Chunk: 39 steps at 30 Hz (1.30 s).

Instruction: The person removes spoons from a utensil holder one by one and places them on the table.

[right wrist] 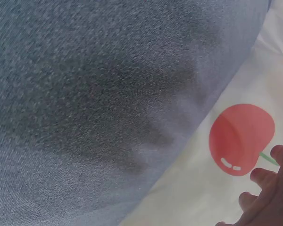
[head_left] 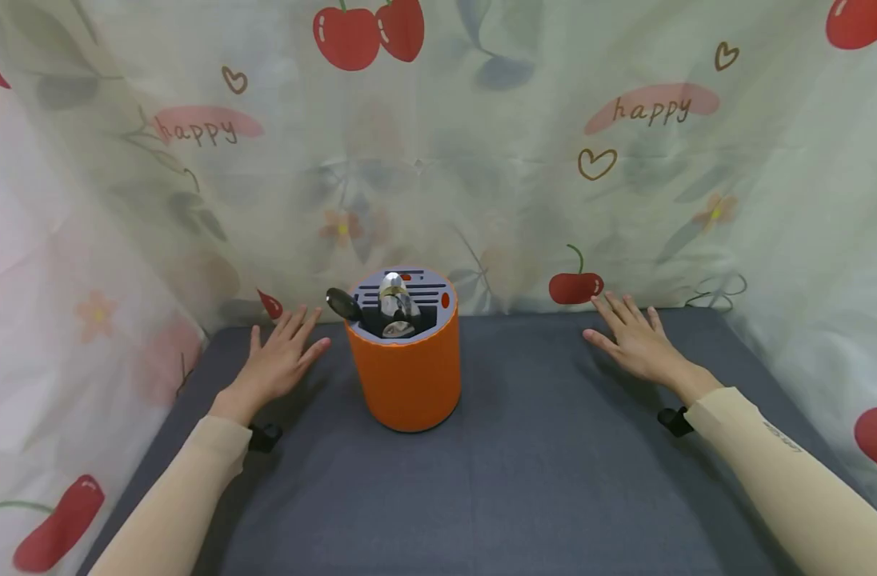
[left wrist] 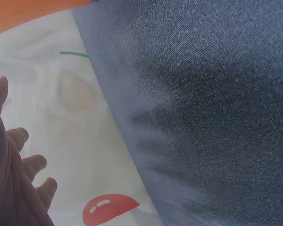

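An orange cylindrical holder (head_left: 407, 384) with a light grey slotted top stands upright on the dark table, left of centre. From its front opening rise shiny metal utensil ends (head_left: 394, 296), and a dark spoon-like bowl (head_left: 343, 304) leans out over the left rim. To the left of the holder, my left hand (head_left: 278, 360) spreads its fingers above the table, apart from the holder and holding nothing. On the far right my right hand (head_left: 638, 344) is likewise spread and holds nothing. Each wrist view shows fingertips, of the left hand (left wrist: 19, 174) and the right hand (right wrist: 269, 193).
The table (head_left: 525, 480) has a dark grey-blue cloth surface. A pale curtain (head_left: 438, 184) printed with cherries, hearts and "happy" hangs along its back edge and both sides. Small black wrist devices (head_left: 266, 438) sit under both sleeves.
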Motion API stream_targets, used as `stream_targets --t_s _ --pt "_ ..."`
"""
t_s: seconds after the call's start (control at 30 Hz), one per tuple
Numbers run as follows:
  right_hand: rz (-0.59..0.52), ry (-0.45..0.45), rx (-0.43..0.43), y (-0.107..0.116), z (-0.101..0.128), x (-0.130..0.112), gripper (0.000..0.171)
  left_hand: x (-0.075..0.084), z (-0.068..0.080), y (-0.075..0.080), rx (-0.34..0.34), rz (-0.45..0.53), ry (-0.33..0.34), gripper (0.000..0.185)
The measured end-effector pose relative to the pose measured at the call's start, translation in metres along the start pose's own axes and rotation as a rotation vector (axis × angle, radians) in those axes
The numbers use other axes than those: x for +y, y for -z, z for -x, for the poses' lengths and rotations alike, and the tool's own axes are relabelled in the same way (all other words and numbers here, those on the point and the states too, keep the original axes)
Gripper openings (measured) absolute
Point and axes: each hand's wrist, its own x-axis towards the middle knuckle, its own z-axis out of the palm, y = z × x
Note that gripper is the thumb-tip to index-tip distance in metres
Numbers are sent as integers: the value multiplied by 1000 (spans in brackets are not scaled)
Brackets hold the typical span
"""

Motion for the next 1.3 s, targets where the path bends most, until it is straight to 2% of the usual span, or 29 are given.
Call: stream_targets --t_s 0.27,0.6,0.8,0.93,1.1,1.3 --pt "-53 9 3 0 3 -5 82 2 3 -1 -17 74 -11 76" --pt "-161 68 89 -1 7 -16 80 6 10 -2 2 219 -54 71" --pt "-220 60 58 2 11 -27 80 6 14 -6 32 285 -101 67" --pt "-259 60 41 3 15 -34 79 6 16 -9 23 330 -103 67" --pt "-303 89 51 0 18 -43 79 8 19 -13 15 369 -105 66" --pt "-356 119 70 -8 20 -56 77 10 24 -15 49 402 -139 64"
